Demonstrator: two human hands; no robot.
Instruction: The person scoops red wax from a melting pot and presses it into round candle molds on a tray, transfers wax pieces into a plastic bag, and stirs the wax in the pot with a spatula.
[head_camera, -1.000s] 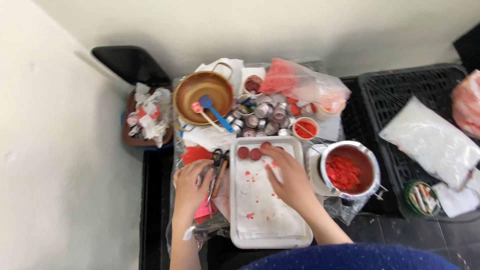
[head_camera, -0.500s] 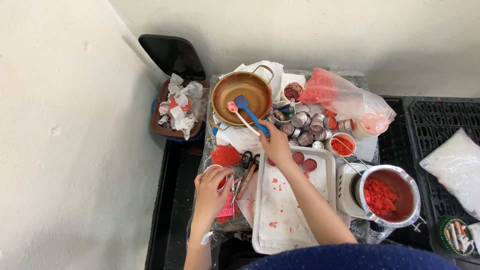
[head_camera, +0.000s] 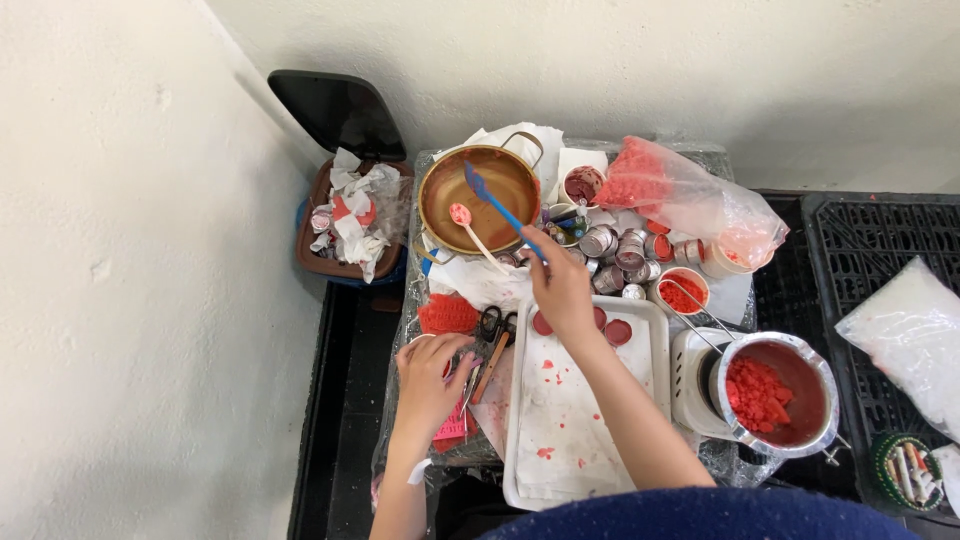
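Observation:
My right hand (head_camera: 560, 288) is closed around the handle of a blue spatula (head_camera: 495, 205), whose blade rests in a copper-coloured pot (head_camera: 478, 188). A pink spoon (head_camera: 470, 230) also lies in that pot. My left hand (head_camera: 428, 375) rests flat on the table's left side, on pink and red items beside the scissors (head_camera: 492, 325). Between my arms is a white tray (head_camera: 582, 400) lined with red-spotted paper, with three round red discs (head_camera: 617, 331) at its far end.
Several small metal tins (head_camera: 615, 255) crowd behind the tray. A plastic bag of red bits (head_camera: 680, 190) lies at the back right. A metal pot of red chunks (head_camera: 770, 392) stands at right. A bin of crumpled tissues (head_camera: 352, 215) stands left. Black crates (head_camera: 880, 240) sit at right.
My right hand left the tray's discs, reached toward the copper pot and took hold of the blue spatula. The view shifted left. My left hand stayed on the table's left side.

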